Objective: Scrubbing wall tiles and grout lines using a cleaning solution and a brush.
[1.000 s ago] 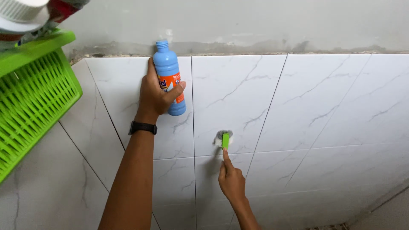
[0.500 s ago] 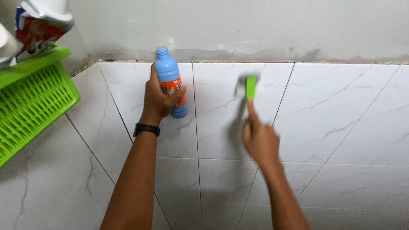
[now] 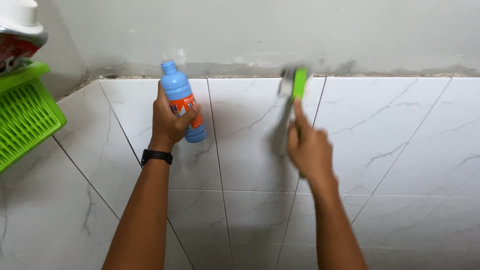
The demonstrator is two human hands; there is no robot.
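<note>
My left hand [image 3: 169, 122] grips a light blue plastic bottle [image 3: 179, 98] with an orange label, held upright against the white marbled wall tiles [image 3: 250, 150]. A black watch sits on that wrist. My right hand [image 3: 309, 147] holds a green-handled brush [image 3: 296, 84], its index finger stretched along the handle. The blurred brush head presses on the tile near the top edge of the tiling, to the right of the bottle.
A green slatted plastic basket [image 3: 25, 117] hangs at the left, with a white-capped container [image 3: 19, 22] above it. Bare grey plaster [image 3: 300, 30] runs above the tiles, with a rough joint line between them.
My right hand has carried the brush from low on the tile up to the top edge of the tiling. The view has shifted, so bottle and basket sit further left.
</note>
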